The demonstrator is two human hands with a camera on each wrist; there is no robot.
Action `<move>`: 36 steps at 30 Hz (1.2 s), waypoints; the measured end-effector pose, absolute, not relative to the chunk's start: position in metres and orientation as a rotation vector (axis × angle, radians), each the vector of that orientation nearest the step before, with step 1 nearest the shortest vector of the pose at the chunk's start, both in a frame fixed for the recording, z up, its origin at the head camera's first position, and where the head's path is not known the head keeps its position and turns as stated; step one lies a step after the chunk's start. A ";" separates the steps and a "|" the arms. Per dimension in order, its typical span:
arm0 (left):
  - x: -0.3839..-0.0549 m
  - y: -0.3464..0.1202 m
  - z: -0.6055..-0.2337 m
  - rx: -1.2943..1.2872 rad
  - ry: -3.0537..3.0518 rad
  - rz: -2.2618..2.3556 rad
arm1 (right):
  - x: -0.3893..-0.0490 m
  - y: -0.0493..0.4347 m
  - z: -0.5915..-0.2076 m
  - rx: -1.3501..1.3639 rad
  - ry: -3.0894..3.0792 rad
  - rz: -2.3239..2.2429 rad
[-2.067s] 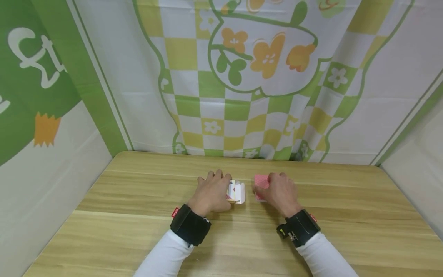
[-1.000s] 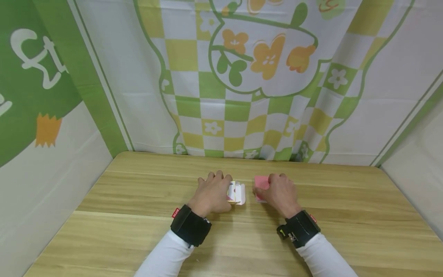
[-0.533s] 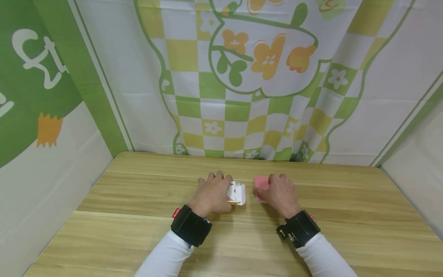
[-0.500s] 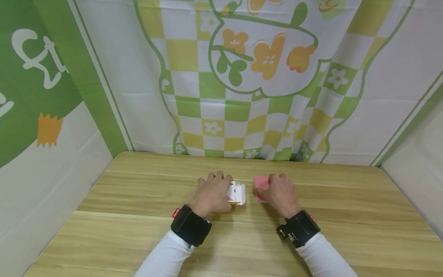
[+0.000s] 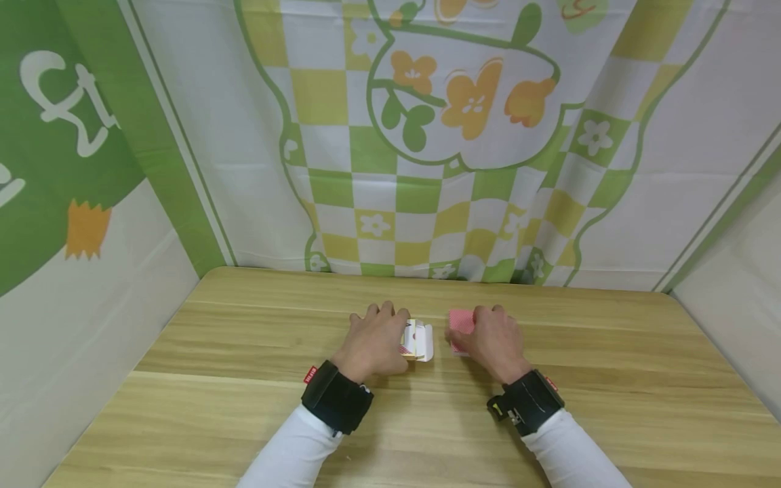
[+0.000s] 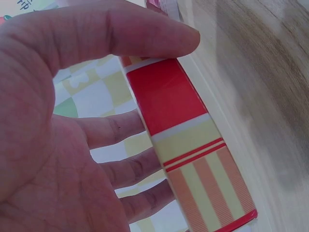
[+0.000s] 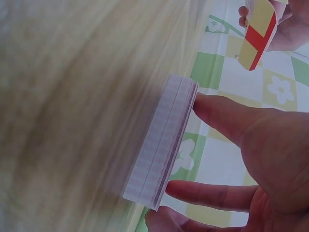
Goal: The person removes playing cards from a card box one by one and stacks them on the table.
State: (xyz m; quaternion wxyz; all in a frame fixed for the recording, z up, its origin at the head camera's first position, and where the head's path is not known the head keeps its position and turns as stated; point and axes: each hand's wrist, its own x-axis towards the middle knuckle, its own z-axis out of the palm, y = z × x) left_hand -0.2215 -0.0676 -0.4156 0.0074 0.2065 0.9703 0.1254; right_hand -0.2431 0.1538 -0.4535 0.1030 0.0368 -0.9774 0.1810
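My left hand [image 5: 372, 342] holds an opened playing-card box [image 5: 409, 339], its white flap folded out to the right. In the left wrist view, the thumb lies along the top edge of the card box [image 6: 183, 140], with the fingers on its far side; the edge is red, cream and striped. To the right, a deck of playing cards [image 5: 462, 322] lies with its red patterned back up on the table. My right hand [image 5: 495, 342] grips this deck from above. In the right wrist view, thumb and fingertips meet the upper edge of the deck [image 7: 161, 142].
Both sit toward the back of a wood-grain table [image 5: 244, 393]. A green, yellow and white checkered curtain [image 5: 421, 203] hangs right behind it, with pale cloth walls on either side. Each wrist wears a black strap.
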 end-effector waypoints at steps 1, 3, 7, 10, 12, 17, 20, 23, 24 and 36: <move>-0.222 -0.068 -0.416 0.646 3.033 0.392 | -0.243 0.154 -0.454 0.106 -2.886 0.534; -0.222 -0.068 -0.416 0.646 3.030 0.391 | -0.243 0.154 -0.454 0.104 -2.890 0.534; -0.222 -0.067 -0.416 0.648 3.031 0.387 | -0.243 0.154 -0.454 0.101 -2.890 0.529; -0.222 -0.068 -0.416 0.649 3.036 0.385 | -0.243 0.153 -0.454 0.103 -2.885 0.520; -0.222 -0.068 -0.416 0.649 3.035 0.386 | -0.243 0.153 -0.454 0.105 -2.881 0.512; -0.221 -0.067 -0.416 0.644 3.028 0.385 | -0.243 0.153 -0.455 0.110 -2.872 0.499; -0.221 -0.067 -0.416 0.640 3.023 0.381 | -0.244 0.153 -0.455 0.109 -2.870 0.498; -0.222 -0.066 -0.416 0.636 3.019 0.378 | -0.244 0.154 -0.454 0.106 -2.879 0.503; -0.222 -0.065 -0.416 0.635 3.018 0.379 | -0.245 0.154 -0.453 0.104 -2.884 0.510; -0.221 -0.065 -0.416 0.645 3.024 0.394 | -0.242 0.155 -0.436 0.143 -2.842 0.541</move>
